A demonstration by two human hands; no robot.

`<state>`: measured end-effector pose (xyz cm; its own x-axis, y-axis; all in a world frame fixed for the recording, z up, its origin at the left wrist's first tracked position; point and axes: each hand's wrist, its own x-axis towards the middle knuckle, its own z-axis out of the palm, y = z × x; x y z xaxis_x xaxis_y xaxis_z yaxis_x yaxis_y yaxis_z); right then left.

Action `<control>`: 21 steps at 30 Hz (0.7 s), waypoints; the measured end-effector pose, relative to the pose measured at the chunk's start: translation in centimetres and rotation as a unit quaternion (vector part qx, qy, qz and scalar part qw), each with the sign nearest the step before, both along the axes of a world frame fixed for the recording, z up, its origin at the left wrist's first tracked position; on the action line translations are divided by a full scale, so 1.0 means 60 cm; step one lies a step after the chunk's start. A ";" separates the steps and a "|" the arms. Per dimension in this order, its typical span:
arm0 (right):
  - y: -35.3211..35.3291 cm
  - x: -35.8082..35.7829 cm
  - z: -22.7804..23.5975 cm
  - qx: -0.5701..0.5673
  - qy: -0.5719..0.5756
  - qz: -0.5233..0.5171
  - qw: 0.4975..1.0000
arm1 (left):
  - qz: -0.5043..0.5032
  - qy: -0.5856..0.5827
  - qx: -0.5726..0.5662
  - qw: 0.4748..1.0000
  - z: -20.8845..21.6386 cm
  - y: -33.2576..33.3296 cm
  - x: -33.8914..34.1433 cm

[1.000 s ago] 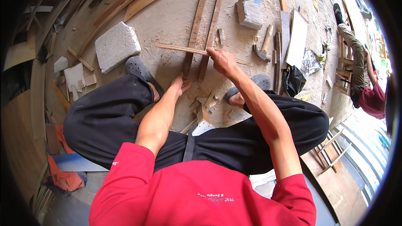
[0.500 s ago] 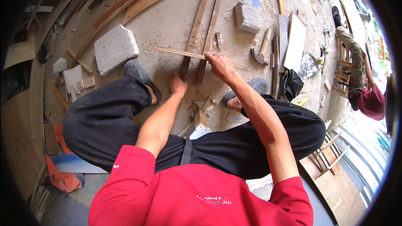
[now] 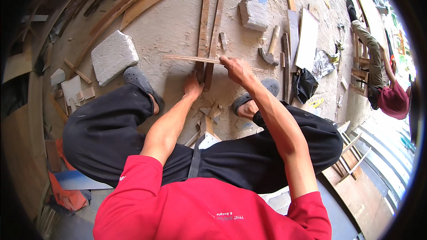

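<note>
Two long, narrow brown wooden strips lie on the floor before me, a left strip [image 3: 203, 22] and a right strip [image 3: 217, 22], their near ends close together. My left hand [image 3: 193, 86] is closed at the near end of the left strip, its fingertips partly hidden. Across both strips runs a thin bundle of light wooden slats [image 3: 187, 58]. My right hand [image 3: 239, 70] pinches this bundle near the right strip. Just beyond it lies a short wood piece [image 3: 223, 41], and a hammer [image 3: 270, 50] with a wooden handle rests to the right.
White blocks stand left [image 3: 114, 58] and far right [image 3: 254, 11] of the strips. Boards [image 3: 307, 38] and a black plastic bag [image 3: 305, 85] lie at right. Wood scraps [image 3: 207, 118] sit between my feet. A co-worker [image 3: 391, 95] is at the far right.
My left hand has moved slightly right and forward, and the strips' near ends have come closer together. The right hand still holds the slats. The whole view has shifted a little.
</note>
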<state>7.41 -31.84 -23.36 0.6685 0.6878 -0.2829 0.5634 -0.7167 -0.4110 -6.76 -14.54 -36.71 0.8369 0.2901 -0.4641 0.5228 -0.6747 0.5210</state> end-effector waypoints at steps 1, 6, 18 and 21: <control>-0.007 -0.001 -0.008 0.005 -0.004 -0.003 1.000 | 0.009 -0.017 0.000 1.000 0.000 -0.005 -0.002; -0.008 -0.002 -0.012 -0.017 -0.017 -0.002 1.000 | -0.020 -0.013 0.036 0.999 0.005 -0.013 -0.001; -0.022 0.005 -0.024 0.047 0.003 -0.003 0.999 | -0.016 0.020 0.085 0.996 -0.003 -0.083 0.032; -0.043 0.008 -0.032 0.020 0.015 -0.020 0.999 | -0.025 0.048 0.090 0.994 0.023 -0.109 0.055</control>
<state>7.88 -34.45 -25.31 0.6876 0.6715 -0.2762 0.5217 -0.7215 -0.4553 -3.49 -21.08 -35.34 0.8060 0.3354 -0.4877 0.5287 -0.7784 0.3384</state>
